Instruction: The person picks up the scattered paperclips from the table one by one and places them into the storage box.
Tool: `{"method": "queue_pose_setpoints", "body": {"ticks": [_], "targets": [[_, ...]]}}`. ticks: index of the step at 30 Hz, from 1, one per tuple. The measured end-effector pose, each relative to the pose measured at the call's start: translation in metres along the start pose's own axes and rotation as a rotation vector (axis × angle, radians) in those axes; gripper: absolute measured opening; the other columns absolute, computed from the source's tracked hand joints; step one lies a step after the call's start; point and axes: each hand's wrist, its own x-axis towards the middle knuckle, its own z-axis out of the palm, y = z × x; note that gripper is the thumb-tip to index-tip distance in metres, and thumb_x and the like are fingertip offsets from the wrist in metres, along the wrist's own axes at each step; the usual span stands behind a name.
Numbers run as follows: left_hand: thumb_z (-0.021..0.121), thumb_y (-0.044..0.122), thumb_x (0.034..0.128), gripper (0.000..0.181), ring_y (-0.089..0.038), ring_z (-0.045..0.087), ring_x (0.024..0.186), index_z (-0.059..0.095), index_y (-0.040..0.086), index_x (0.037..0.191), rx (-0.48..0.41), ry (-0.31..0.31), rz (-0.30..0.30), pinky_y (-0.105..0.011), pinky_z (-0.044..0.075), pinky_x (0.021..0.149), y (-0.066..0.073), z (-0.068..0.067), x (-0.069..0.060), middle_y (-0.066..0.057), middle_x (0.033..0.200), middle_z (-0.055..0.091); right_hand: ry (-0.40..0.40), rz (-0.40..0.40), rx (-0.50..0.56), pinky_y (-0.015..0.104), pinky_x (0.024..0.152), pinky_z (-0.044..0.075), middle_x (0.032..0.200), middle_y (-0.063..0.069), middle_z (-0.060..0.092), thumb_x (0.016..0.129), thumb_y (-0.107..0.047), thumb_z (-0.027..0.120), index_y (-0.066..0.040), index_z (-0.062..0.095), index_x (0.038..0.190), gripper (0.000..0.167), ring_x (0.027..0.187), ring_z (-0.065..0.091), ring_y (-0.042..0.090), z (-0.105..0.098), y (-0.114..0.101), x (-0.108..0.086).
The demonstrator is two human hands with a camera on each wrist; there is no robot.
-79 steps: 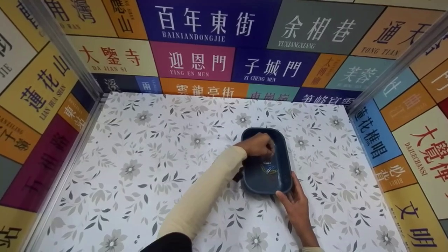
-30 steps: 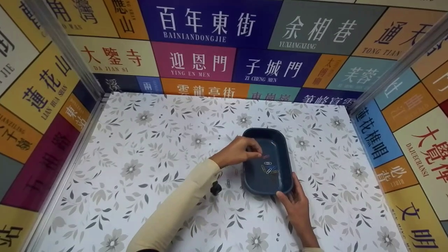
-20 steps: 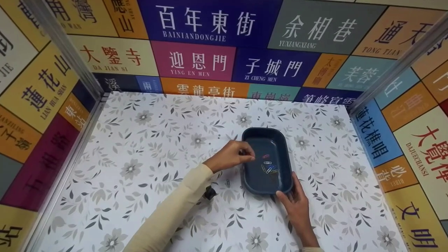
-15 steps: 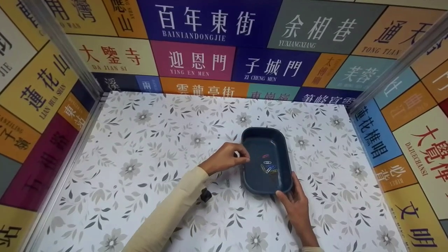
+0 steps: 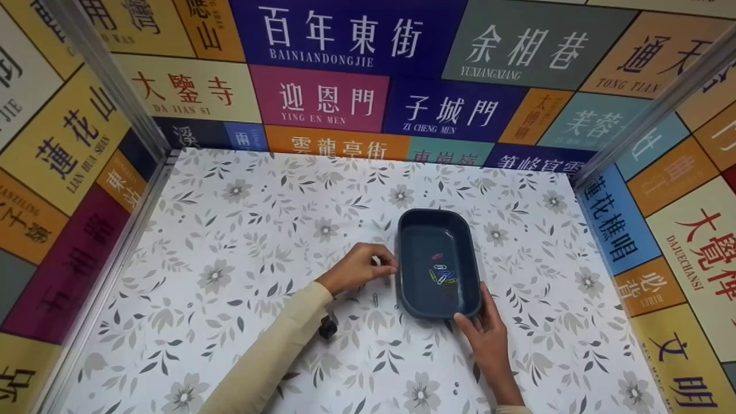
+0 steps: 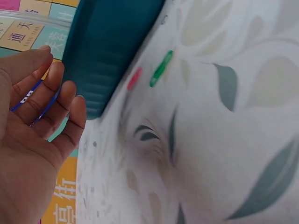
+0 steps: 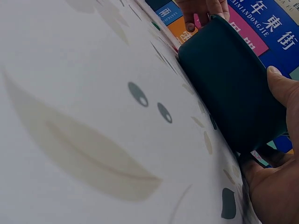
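A deep dark blue tray [image 5: 438,215] stands on the table, with several coloured paper clips [image 5: 443,276] on its floor. My right hand [image 5: 486,342] holds its near right corner, thumb on the rim and fingers along the outer side. My left hand [image 5: 362,267] hovers just left of the tray, its fingers loosely bent and thumb near the index finger. Nothing shows between them in the left wrist view. Below that hand, on the tabletop beside the tray, lie a green paper clip [image 6: 161,68] and a pink paper clip [image 6: 134,78].
A white floral sheet [image 5: 276,230] covers the table. Colourful panels with large lettering [image 5: 339,34] rise at the back and both sides, joined by metal corner posts [image 5: 123,92]. A small black device [image 5: 328,326] sits at the left wrist.
From over the tray, my left hand has drawn back left past its rim. A pink paper clip now shows on the tray floor where that hand was. The right hand stays put.
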Motion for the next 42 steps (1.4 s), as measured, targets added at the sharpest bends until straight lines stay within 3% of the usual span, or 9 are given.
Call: {"method": "queue_pose_setpoints", "body": {"ticks": [4,11,19,22,23,29,36,42], "targets": [[0.078,0.005,0.1014,0.007,-0.013,0.07,0.09,0.083,0.003,0.106,-0.009,-0.002,-0.012,-0.041,0.06,0.087,-0.007,0.001,-0.004,-0.008,0.1,0.079,0.004,0.007,-0.006,0.014,0.117,0.037,0.181,0.013,0.024,0.104,-0.003,0.076,-0.008,0.022,0.176,0.09,0.165,0.027,0.036,0.0,0.0,0.0],[0.077,0.0,0.0991,0.005,-0.011,0.07,0.09,0.082,-0.001,0.101,0.025,-0.012,-0.011,-0.026,0.057,0.086,-0.021,0.002,-0.006,-0.011,0.099,0.079,0.007,-0.006,0.001,0.015,0.118,0.037,0.181,0.012,0.024,0.104,-0.003,0.076,-0.008,0.023,0.176,0.089,0.164,0.028,0.037,0.0,0.001,-0.001],[0.081,0.001,0.096,0.008,-0.01,0.063,0.091,0.083,0.009,0.095,0.122,0.009,0.041,-0.026,0.053,0.087,-0.029,0.003,-0.007,-0.001,0.094,0.076,0.036,-0.016,-0.015,0.016,0.118,0.038,0.18,0.013,0.027,0.102,-0.001,0.077,-0.009,0.027,0.175,0.089,0.163,0.03,0.037,0.001,0.002,-0.001],[0.082,0.003,0.0949,0.008,-0.011,0.061,0.092,0.084,0.011,0.094,0.143,0.007,0.077,-0.028,0.052,0.086,-0.033,0.003,-0.006,0.0,0.092,0.075,0.035,-0.017,-0.012,0.016,0.118,0.038,0.181,0.013,0.026,0.102,-0.001,0.077,-0.009,0.027,0.175,0.089,0.163,0.03,0.037,0.001,0.001,0.0],[0.083,0.004,0.0939,0.008,-0.011,0.06,0.092,0.084,0.012,0.094,0.157,0.007,0.108,-0.028,0.051,0.086,-0.039,0.005,-0.005,0.001,0.092,0.075,0.033,-0.016,-0.011,0.016,0.118,0.038,0.181,0.013,0.025,0.102,-0.001,0.077,-0.008,0.026,0.175,0.089,0.163,0.03,0.037,0.001,0.001,0.0],[0.083,0.006,0.0942,0.002,-0.014,0.06,0.091,0.083,0.007,0.092,0.21,0.0,0.246,-0.031,0.05,0.084,-0.048,0.006,-0.004,0.002,0.091,0.077,0.002,0.014,0.003,0.012,0.116,0.037,0.182,0.012,0.021,0.104,-0.003,0.075,-0.009,0.021,0.176,0.09,0.166,0.024,0.036,0.0,0.0,-0.001],[0.085,0.002,0.0915,0.007,-0.019,0.06,0.095,0.085,0.006,0.096,0.236,-0.013,0.181,-0.034,0.05,0.087,-0.04,0.007,-0.005,-0.002,0.093,0.077,0.01,0.022,0.016,0.013,0.117,0.036,0.182,0.011,0.022,0.104,-0.001,0.075,-0.009,0.022,0.176,0.091,0.166,0.024,0.035,0.001,0.0,-0.001],[0.081,0.003,0.0943,0.006,-0.023,0.061,0.103,0.085,0.006,0.097,0.287,-0.034,0.184,-0.037,0.051,0.095,-0.039,0.007,-0.004,-0.005,0.098,0.078,0.017,0.023,0.019,0.013,0.117,0.036,0.182,0.01,0.022,0.103,-0.001,0.076,-0.009,0.023,0.176,0.091,0.166,0.025,0.035,0.001,0.001,-0.001]]}}
